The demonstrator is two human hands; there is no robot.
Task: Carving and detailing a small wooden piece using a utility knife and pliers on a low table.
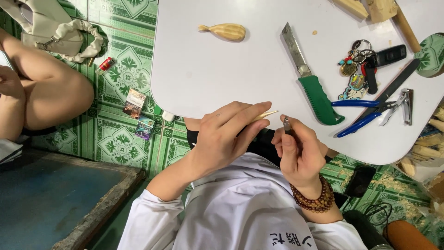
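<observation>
- Head view looks straight down at a white table point(208, 74) with rounded corners, sitting over a green patterned tile floor point(125, 69).
- Left hand point(226, 136) is curled, fingers pinching a thin pale wooden stick point(266, 115); the stick's tip pokes out past the fingertips toward the other hand, right at the near edge of the table.
- Right hand point(298, 153) is closed around a small metal-tipped tool point(287, 125), held upright-ish with the tip pointing up near the stick's end. Can't tell if tool and stick actually touch, they're just beside each other.
- A brown bead bracelet point(314, 199) sits on the right wrist.
- On the table, well apart from the hands: a carved wooden fish shape point(224, 31) near the far side.
- A big knife with a green handle point(307, 76) lies diagonally, blade pointing away.
- To its right, a bunch of keys with charms point(365, 65), blue-handled pliers point(365, 113), nail clippers point(403, 106) and a dark flat file point(393, 85) running diagonally.
- More pale wood pieces point(370, 8) at the top edge, and small carved bits point(428, 139) piled off the right side.
- Wood shavings point(393, 183) are scattered on the floor at right, near a dark phone point(360, 180).
- Another person's bare knee point(51, 97) is at the left, with a cream bag point(60, 28) above it and a few small packets point(135, 103) on the tiles.
</observation>
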